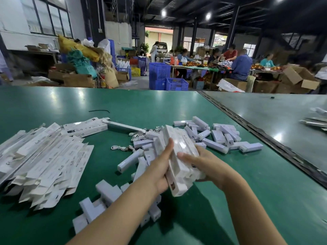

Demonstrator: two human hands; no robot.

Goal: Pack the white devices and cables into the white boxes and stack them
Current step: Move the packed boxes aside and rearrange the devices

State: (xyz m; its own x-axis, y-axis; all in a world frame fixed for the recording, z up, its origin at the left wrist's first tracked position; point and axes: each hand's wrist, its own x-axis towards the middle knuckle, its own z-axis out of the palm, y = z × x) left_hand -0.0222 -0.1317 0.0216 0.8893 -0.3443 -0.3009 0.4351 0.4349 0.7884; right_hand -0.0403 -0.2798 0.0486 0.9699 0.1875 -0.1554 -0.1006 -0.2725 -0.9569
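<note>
Both my hands hold a bundle of long white boxes (pixel 178 156) above the green table (pixel 265 200). My left hand (pixel 160 167) grips the bundle's left side, thumb along its top edge. My right hand (pixel 200 161) wraps the right side, thumb on top. Loose white devices (pixel 219 137) lie scattered beyond the bundle, and more white devices (pixel 131 160) lie left of it. White cables (pixel 122 148) are coiled near the middle. Flat unfolded white boxes (pixel 44 160) are heaped at the left. Small white inserts (pixel 106 190) sit under my left forearm.
A closed long box (pixel 123 126) and a printed box (pixel 85 128) lie behind the cables. A black cable tie (pixel 99 111) rests farther back. A metal seam (pixel 261 133) separates a second table at the right. People work at far tables.
</note>
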